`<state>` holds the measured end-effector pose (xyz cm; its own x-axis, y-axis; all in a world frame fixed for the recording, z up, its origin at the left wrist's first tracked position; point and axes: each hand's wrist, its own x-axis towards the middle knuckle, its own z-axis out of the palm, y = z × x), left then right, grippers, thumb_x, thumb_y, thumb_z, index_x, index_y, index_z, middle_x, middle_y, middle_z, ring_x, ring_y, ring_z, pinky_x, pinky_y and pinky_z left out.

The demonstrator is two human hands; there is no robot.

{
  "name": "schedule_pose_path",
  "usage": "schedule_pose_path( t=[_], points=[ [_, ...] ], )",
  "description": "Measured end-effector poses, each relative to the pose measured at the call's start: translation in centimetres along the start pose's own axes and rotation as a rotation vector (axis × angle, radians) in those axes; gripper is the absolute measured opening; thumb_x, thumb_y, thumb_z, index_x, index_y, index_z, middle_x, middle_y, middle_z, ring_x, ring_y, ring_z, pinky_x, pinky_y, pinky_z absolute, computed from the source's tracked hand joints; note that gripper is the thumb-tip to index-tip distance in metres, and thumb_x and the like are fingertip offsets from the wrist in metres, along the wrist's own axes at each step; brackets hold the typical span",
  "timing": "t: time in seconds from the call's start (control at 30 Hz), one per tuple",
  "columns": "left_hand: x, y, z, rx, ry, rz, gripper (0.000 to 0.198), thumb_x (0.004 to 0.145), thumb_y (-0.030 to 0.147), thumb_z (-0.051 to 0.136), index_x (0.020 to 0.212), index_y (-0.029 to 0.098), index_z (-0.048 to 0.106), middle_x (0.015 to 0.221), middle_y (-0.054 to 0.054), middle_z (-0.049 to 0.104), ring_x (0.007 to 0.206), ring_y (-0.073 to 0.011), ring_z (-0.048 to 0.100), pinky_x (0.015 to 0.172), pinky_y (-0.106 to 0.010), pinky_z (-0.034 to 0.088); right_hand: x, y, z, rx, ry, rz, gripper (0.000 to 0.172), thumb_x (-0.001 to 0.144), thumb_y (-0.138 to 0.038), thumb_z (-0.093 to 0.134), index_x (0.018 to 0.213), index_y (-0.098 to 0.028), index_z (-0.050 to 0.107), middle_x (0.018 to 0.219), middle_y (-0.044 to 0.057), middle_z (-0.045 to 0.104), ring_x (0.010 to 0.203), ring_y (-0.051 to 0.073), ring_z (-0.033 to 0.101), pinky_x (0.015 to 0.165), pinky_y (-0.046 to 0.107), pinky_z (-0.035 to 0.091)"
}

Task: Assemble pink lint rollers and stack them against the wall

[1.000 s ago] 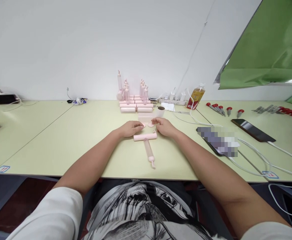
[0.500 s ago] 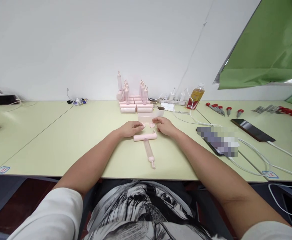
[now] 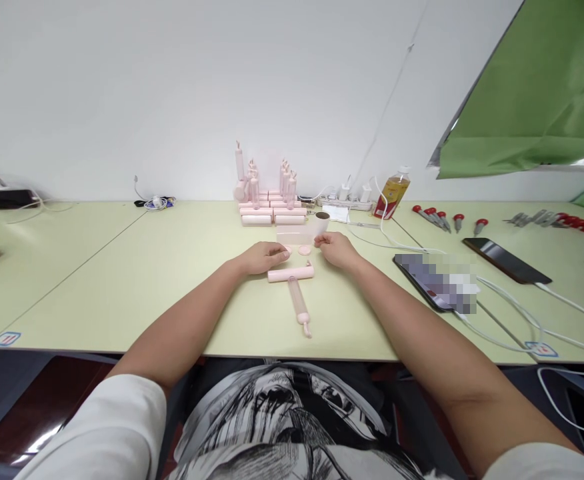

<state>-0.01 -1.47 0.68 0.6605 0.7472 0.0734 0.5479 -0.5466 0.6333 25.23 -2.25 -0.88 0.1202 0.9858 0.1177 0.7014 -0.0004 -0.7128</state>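
On the tabletop (image 3: 137, 300), the left hand (image 3: 262, 257) and right hand (image 3: 336, 249) have bent fingers; whether either grips anything, I cannot tell. The roller (image 3: 291, 274) lies on the near side, the discs (image 3: 305, 251) between the hands. Arranging the discs seems the step in hand; the next move calls for a light pinch. Since the earlier frame, the right hand has drawn away from the right disc.
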Motion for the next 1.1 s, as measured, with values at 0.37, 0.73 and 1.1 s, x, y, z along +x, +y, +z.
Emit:
schedule_pose_path(
  t=[0.37,0.73,1.1],
  points=[
    [-0.1,0.2,-0.1,0.021,-0.009,-0.008,0.06,0.085,0.068,0.041,0.107,0.02,0.069,0.1,-0.004,0.069,0.089,-0.0226,0.059,0.08,-0.033,0.046,0.6,0.7,0.3,0.016,0.011,0.022,0.031,0.073,-0.011,0.053,0.095,-0.018,0.073,0.099,0.006,0.075,0.083,0.017,0.066,0.08,0.028,0.048],
    [-1.6,5.0,1.2,0.332,-0.079,0.112,0.034,0.086,0.048,0.05,0.075,0.02,0.066,0.072,-0.005,0.066,0.068,-0.0223,0.059,0.067,-0.035,0.041,-0.6,-0.6,-0.1,0.066,0.081,0.004,0.019,0.07,-0.018,0.055,0.083,-0.018,0.069,0.081,0.004,0.071,0.072,0.016,0.061,0.065,0.026,0.045],
    [-1.9,2.7,-0.4,-0.146,0.223,-0.01,0.034,0.088,0.05,0.048,0.077,0.019,0.053,0.064,0.001,0.053,0.056,-0.0125,0.048,0.053,-0.026,0.04,-3.2,-3.4,-0.4,0.374,-0.182,-0.042,0.024,0.084,-0.041,0.055,0.076,-0.018,0.058,0.069,0.002,0.061,0.048,0.009,0.045,0.043,0.021,0.035]
  ],
)
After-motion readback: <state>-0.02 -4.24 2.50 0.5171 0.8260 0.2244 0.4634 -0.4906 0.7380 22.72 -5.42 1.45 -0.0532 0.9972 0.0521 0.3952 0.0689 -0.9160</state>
